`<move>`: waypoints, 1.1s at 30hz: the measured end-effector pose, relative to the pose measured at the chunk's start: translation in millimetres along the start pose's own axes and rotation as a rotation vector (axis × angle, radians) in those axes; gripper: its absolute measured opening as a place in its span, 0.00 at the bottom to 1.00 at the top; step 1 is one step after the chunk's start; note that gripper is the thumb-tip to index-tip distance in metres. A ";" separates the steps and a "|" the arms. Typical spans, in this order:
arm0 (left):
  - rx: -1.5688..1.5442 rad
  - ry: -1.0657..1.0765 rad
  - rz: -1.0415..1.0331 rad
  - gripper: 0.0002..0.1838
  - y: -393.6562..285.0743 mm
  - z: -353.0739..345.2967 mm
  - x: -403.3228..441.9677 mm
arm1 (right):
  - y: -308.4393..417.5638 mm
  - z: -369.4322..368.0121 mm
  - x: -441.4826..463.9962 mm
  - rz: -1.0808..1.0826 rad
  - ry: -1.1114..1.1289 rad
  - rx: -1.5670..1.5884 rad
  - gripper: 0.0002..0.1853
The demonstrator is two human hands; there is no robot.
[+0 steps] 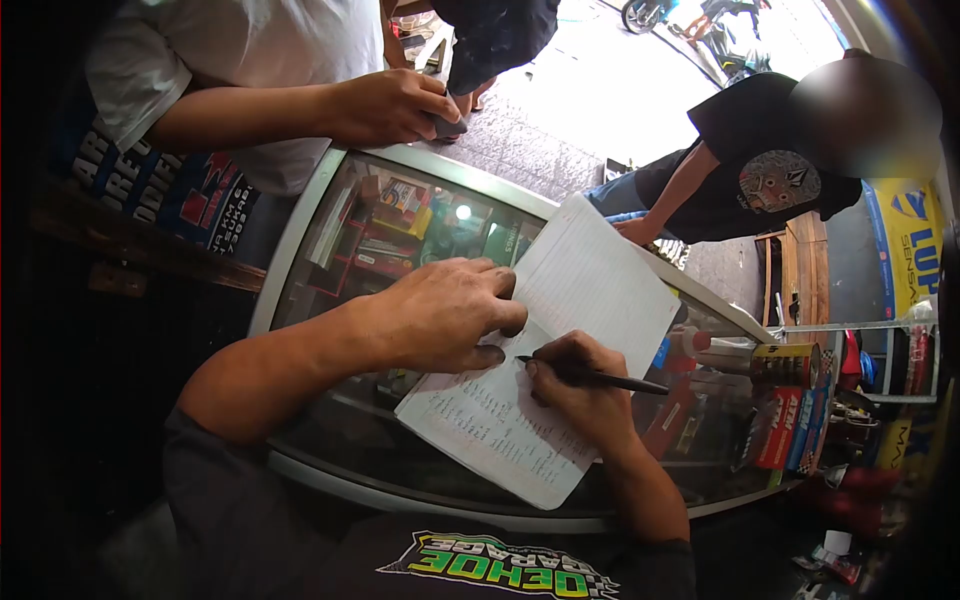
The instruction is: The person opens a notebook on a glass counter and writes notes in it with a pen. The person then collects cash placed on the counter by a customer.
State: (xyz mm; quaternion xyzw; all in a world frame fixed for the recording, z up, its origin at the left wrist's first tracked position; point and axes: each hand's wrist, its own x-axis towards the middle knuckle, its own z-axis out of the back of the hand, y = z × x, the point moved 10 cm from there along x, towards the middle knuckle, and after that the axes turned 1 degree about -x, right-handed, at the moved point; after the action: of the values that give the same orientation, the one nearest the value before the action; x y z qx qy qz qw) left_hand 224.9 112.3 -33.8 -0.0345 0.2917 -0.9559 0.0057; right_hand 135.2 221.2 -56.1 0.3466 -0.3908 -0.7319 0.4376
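Note:
An open lined notebook [620, 270] lies at a slant on the glass counter, with handwriting covering its nearer page and the farther page mostly blank. My right hand [585, 385] grips a black pen [630, 382], its tip close to the paper near the fold. Across from it, my left hand [440, 315] rests on the notebook's left side, fingers loosely bent, thumb apart from them and nothing held. Part of the page beneath both hands is hidden.
The glass display case [540, 205] holds boxed goods [400, 205]. A can [785, 365] and red and blue boxes [785, 425] stand at its right. A person in white [270, 50] leans at the far left edge, holding something dark; another in black [740, 150] bends at right.

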 end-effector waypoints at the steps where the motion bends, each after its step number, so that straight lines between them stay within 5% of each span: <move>1: -0.017 0.010 0.000 0.15 0.1 -0.4 0.9 | -4.8 0.7 0.5 -0.043 -0.001 0.043 0.08; 5: -0.011 0.005 -0.011 0.15 -1.4 0.2 0.5 | -6.8 1.1 0.4 -0.072 0.030 0.071 0.09; 11: -0.059 -0.005 -0.020 0.16 -2.9 7.7 -0.1 | 9.4 1.6 1.8 0.164 -0.037 -0.074 0.07; 17: -0.072 -0.053 -0.076 0.16 -14.0 14.1 2.8 | 14.0 -1.3 2.3 0.290 -0.064 0.118 0.09; 24: -0.080 0.000 0.087 0.17 2.7 7.7 0.7 | 22.2 7.6 -9.5 0.416 -0.158 0.054 0.11; 30: -0.079 -0.002 -0.041 0.16 -4.2 9.3 3.7 | 17.6 5.8 -7.1 0.393 -0.096 0.102 0.10; 32: -0.066 -0.002 -0.036 0.16 -1.4 5.9 2.3 | -7.0 -4.4 -3.1 0.063 0.049 0.384 0.13; 33: -0.062 0.003 -0.018 0.16 1.1 4.9 2.2 | -6.3 1.4 -4.6 0.072 0.036 0.385 0.13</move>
State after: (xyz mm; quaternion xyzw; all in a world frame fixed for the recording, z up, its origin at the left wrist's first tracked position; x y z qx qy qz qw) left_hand 223.1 108.5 -30.2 -0.0357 0.3210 -0.9464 -0.0044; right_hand 133.4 227.8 -60.3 0.4225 -0.5279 -0.6211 0.3963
